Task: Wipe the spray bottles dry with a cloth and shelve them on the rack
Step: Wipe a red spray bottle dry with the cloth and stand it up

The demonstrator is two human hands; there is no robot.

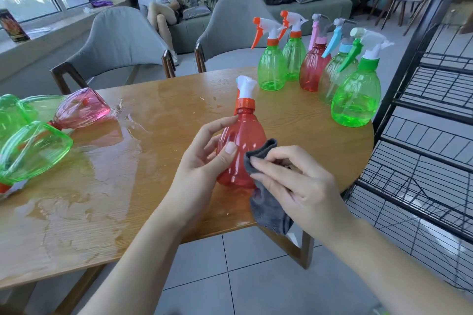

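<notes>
1. Left hand (204,158) grips the red spray bottle (242,151) upright at table centre, thumb across the front of the belly, fingers curled round its left flank up to the shoulder.
2. Right hand (294,181) pinches a grey cloth (266,202) against the bottle's lower right side, fingers curled over the fabric; the cloth's tail hangs past the table (153,161) edge.
3. Step in hand, by my reading: drying this bottle. To do it well, rotate the bottle in the left hand so the cloth covers every face, then the base and the orange collar (water tends to collect under collars).
4. Keep the dried bottle off the puddle (107,151) spreading at 9 o'clock on the tabletop.
5. Five upright bottles (355,100) stand at 1 o'clock, near the table's right edge: three green, one dark red, one pale green behind. Liquid inside cannot be told for sure.
6. Bottles lying on their sides (33,151) at 9 o'clock, green and pink, sit in or beside the wet patch; likely still to wipe.
7. Black wire rack (422,161) at 3 o'clock; its visible shelves hold no bottles.
</notes>
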